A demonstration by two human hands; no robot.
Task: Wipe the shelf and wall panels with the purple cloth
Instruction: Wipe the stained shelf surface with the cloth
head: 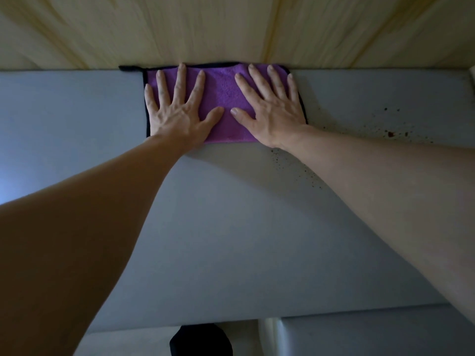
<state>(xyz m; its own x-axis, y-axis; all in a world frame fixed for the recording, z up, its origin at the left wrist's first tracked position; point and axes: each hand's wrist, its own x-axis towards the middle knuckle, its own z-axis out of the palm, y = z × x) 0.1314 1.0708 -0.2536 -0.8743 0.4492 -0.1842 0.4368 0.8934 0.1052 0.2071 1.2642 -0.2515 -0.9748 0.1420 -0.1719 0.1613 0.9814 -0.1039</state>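
The purple cloth (223,95), edged in black, lies flat on a grey panel (231,214), with its top edge against the seam where a pale wood-grain panel (231,27) begins. My left hand (177,106) presses flat on the cloth's left half, fingers spread. On the right half my right hand (271,106) also presses flat with fingers spread. Both thumbs point inward and nearly meet over the middle of the cloth. A black loop of the cloth sticks out at its top left corner.
Dark brown specks and stains (390,133) are scattered over the grey panel to the right of the cloth and below my right wrist. A lower grey ledge (359,330) and a dark object (200,340) show at the bottom edge.
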